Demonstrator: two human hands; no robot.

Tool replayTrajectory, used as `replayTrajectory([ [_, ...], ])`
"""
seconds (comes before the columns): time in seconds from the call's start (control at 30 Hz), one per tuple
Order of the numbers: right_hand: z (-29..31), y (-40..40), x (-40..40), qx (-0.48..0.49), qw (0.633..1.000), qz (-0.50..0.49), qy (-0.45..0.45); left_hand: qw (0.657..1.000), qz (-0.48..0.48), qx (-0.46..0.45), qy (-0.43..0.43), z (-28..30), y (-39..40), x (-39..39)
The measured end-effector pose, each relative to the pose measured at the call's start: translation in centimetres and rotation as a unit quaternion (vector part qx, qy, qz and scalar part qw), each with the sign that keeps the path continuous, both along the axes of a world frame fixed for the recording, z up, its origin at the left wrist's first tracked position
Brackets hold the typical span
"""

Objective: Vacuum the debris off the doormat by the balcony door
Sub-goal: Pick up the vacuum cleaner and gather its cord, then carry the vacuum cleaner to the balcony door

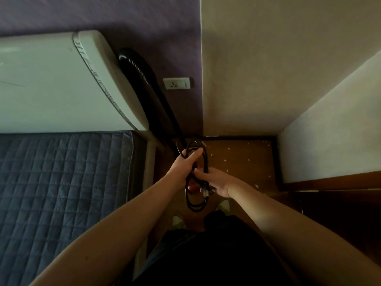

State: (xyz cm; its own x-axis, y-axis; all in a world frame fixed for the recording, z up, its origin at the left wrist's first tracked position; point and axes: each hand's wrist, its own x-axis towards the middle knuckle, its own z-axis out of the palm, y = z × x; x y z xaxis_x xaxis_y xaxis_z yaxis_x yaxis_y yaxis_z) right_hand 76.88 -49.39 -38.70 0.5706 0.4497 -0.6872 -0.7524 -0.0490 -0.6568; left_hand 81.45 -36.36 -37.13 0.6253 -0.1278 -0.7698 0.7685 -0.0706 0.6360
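At the left, a bed (51,182) with a grey quilted cover fills the lower corner, its pale headboard (68,79) standing against the purple wall. In the gap between the headboard's right edge and the wall, a black ribbed vacuum hose (140,69) and its dark tube run down toward the floor. Just right of it a wall socket (178,83) sits low on the wall. Below that, the left hand (185,164) is curled tight around the upper loops of a coiled black power cord (195,178), and the right hand (214,182) pinches the lower loops near what looks like the plug (205,191), though that part is too dark to be sure. Further right, small pale scraps of debris (224,159) lie scattered on the brown floor (247,162) in the corner by the cream wall; whether that brown surface is the doormat itself cannot be told. The likely risk is a tangle: pulling the loops apart in the wrong order could knot the cord, or leave it too short to reach the socket. Slack cord dropping near the feet could also trip the person or drag scraps around.
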Motion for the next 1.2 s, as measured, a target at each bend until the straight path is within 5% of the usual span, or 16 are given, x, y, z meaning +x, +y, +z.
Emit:
replayTrajectory([
  [0.27, -0.4, 1.4, 2.5, 0.095, 0.995, -0.036, 0.010, 0.933, -0.322, 0.151, 0.043, 2.3, 1.0, 2.9],
  [0.43, -1.9, 2.7, 4.7, 0.029, 1.000, 0.001, -0.003, 0.958, -0.280, -0.014, -0.053, 0.5, 5.4, 4.7],
  [0.57, -5.1, 2.8, 6.9, -0.110, 0.989, -0.094, 0.043, 0.945, -0.149, 0.221, -0.188, -3.8, 9.3, 6.9],
  [0.63, -6.8, 3.1, 7.6, -0.164, 0.974, -0.149, 0.051, 0.936, -0.120, 0.267, -0.196, -5.5, 10.6, 8.1],
  [0.9, -20.6, 8.4, 9.5, -0.283, 0.898, -0.311, 0.128, 0.898, -0.263, 0.280, -0.216, -14.7, 13.9, 12.0],
  [1.2, -36.4, 9.6, 9.8, -0.442, 0.868, -0.192, 0.123, 0.823, -0.392, 0.302, -0.278, -24.1, 13.4, 16.9],
])
